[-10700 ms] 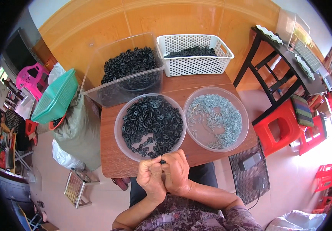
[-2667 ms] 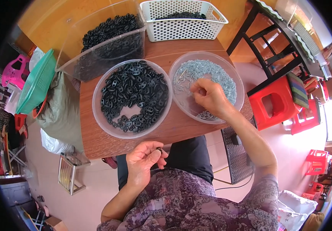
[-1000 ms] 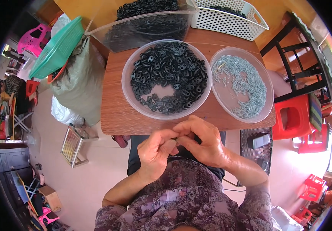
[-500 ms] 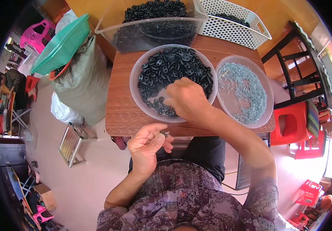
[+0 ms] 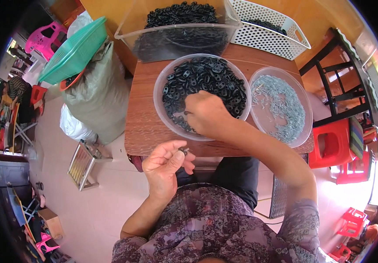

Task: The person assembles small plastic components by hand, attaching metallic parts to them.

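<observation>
My left hand (image 5: pixel 166 165) hovers just in front of the wooden table's near edge (image 5: pixel 140 136), its fingertips pinched on a small dark part (image 5: pixel 182 151). My right hand (image 5: pixel 206 113) reaches into the clear round bowl (image 5: pixel 159 83) of black plastic rings (image 5: pixel 206 79), fingers curled down among the rings near the bowl's near side. What those fingers hold is hidden. To the right stands a second clear round bowl (image 5: pixel 305 115) filled with small grey metal pieces (image 5: pixel 279 103).
A clear rectangular tub (image 5: pixel 175 37) of black rings and a white perforated basket (image 5: pixel 270 33) stand at the table's far side. A grey sack with a green basket (image 5: pixel 72 55) sits left of the table. Red stools (image 5: pixel 331 147) and a black metal chair (image 5: pixel 338 85) are to the right.
Both hands were together at my lap a second ago. My right hand then reached forward into the black-ring bowl and stays there; my left hand keeps its small part near the table edge.
</observation>
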